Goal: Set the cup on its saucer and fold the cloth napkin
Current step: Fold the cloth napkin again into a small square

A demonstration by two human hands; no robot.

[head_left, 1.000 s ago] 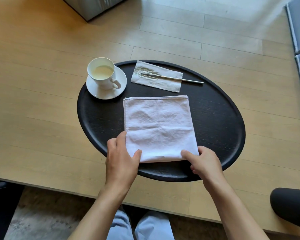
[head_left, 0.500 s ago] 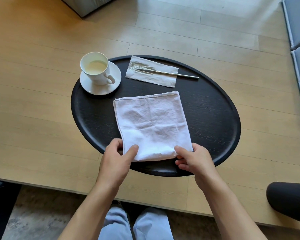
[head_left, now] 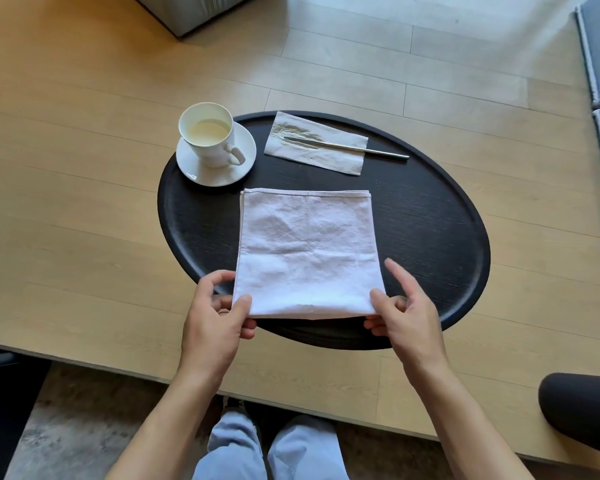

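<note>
Cup (head_left: pixel 207 133) stands upright on its saucer (head_left: pixel 216 160) at the far left of a black oval tray (head_left: pixel 430 237) on the wooden bench (head_left: pixel 66 220), pale liquid inside. Cloth napkin (head_left: pixel 307 252), folded to a square, lies flat at tray centre. Left hand (head_left: pixel 219 320) pinches the napkin's near left corner, thumb on top. Right hand (head_left: pixel 407 313) has a grip on the near right corner, index finger extended. Behind the napkin, a metal utensil (head_left: pixel 347 146) rests on a paper napkin (head_left: pixel 315 143).
</note>
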